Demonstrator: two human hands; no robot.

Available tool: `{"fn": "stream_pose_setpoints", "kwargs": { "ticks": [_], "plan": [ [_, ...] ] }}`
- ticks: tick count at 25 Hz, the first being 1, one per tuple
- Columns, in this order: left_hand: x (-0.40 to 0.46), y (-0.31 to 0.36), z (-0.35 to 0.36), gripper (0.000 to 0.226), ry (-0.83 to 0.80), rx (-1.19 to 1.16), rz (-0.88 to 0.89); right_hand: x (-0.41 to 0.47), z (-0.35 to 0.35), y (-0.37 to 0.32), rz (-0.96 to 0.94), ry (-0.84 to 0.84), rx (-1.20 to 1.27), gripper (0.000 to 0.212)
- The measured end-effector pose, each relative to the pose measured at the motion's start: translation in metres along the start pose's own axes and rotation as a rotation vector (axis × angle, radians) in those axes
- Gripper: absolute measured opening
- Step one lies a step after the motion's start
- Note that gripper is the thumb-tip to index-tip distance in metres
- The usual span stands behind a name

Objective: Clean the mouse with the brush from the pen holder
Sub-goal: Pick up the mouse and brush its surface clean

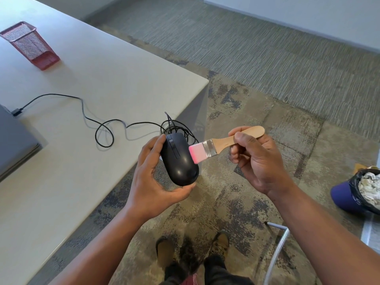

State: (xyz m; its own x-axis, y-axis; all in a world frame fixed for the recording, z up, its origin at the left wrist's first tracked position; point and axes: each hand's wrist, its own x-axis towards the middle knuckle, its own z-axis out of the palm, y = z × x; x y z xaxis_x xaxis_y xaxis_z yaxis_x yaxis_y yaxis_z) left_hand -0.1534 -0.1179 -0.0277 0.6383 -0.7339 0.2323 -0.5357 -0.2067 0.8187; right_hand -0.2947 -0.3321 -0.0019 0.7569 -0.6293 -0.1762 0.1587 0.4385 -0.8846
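A black wired mouse (178,159) is held in my left hand (152,177), lifted off the table beyond its front corner, buttons facing up. My right hand (256,159) grips the wooden handle of a flat brush (213,148) with a metal ferrule. Its pink bristles touch the mouse's right side. The mouse's black cable (102,128) trails in loops back across the white table (98,83). A red mesh pen holder (30,45) stands at the table's far left, with nothing visible inside it.
A grey closed laptop (14,145) lies at the table's left edge, the cable plugged in beside it. On the carpet to the right stands a blue bin (357,192) with a black liner and crumpled paper. A metal chair leg (277,249) is near my feet.
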Motion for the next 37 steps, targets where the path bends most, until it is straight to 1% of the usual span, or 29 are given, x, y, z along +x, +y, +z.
{"fn": "stream_pose_setpoints", "kwargs": {
  "ticks": [3,5,8,10,11,12,15,17,19,22,24,27,31,33,35,37],
  "plan": [
    [0.000,0.000,0.000,0.116,-0.002,0.001,-0.004,0.001,0.000,0.002,-0.039,0.023,-0.085,0.020],
    [0.001,0.000,0.000,0.116,-0.007,0.018,-0.011,-0.002,0.001,0.000,-0.082,0.011,-0.082,0.018],
    [0.002,0.002,0.001,0.117,-0.009,0.077,-0.030,-0.012,0.007,-0.002,-0.172,-0.108,-0.110,0.014],
    [0.003,0.005,0.003,0.118,-0.009,0.108,-0.044,-0.020,0.013,0.002,-0.220,-0.206,-0.216,0.013],
    [0.004,0.006,0.003,0.119,-0.008,0.119,-0.046,-0.022,0.014,0.005,-0.232,-0.220,-0.263,0.014],
    [0.004,0.006,0.003,0.120,-0.005,0.130,-0.046,-0.023,0.014,0.005,-0.241,-0.209,-0.294,0.014],
    [0.004,0.005,0.002,0.120,0.002,0.149,-0.060,-0.020,0.006,-0.001,-0.297,-0.103,-0.348,0.015],
    [0.003,0.004,0.002,0.121,0.009,0.154,-0.071,-0.019,0.004,-0.007,-0.320,-0.067,-0.317,0.014],
    [0.003,0.004,0.003,0.121,0.012,0.165,-0.085,-0.024,0.009,-0.008,-0.318,-0.139,-0.292,0.014],
    [0.003,0.008,0.004,0.123,0.003,0.158,-0.104,-0.036,0.018,0.000,-0.288,-0.265,-0.367,0.013],
    [0.004,0.009,0.004,0.123,0.000,0.147,-0.107,-0.039,0.015,0.002,-0.279,-0.277,-0.419,0.012],
    [0.003,0.010,0.003,0.121,0.007,0.146,-0.101,-0.034,0.003,-0.001,-0.309,-0.210,-0.461,0.012],
    [-0.001,0.009,0.002,0.121,-0.002,0.120,-0.085,-0.022,-0.011,-0.007,-0.334,-0.066,-0.441,0.012],
    [-0.003,0.008,0.003,0.121,-0.014,0.112,-0.082,-0.016,-0.009,-0.010,-0.330,-0.033,-0.338,0.011],
    [-0.004,0.007,0.004,0.124,-0.032,0.105,-0.089,-0.012,0.001,-0.011,-0.296,-0.087,-0.215,0.014],
    [-0.006,0.006,0.005,0.129,-0.046,0.094,-0.093,-0.009,0.012,-0.008,-0.235,-0.167,-0.198,0.014]
  ]
}}
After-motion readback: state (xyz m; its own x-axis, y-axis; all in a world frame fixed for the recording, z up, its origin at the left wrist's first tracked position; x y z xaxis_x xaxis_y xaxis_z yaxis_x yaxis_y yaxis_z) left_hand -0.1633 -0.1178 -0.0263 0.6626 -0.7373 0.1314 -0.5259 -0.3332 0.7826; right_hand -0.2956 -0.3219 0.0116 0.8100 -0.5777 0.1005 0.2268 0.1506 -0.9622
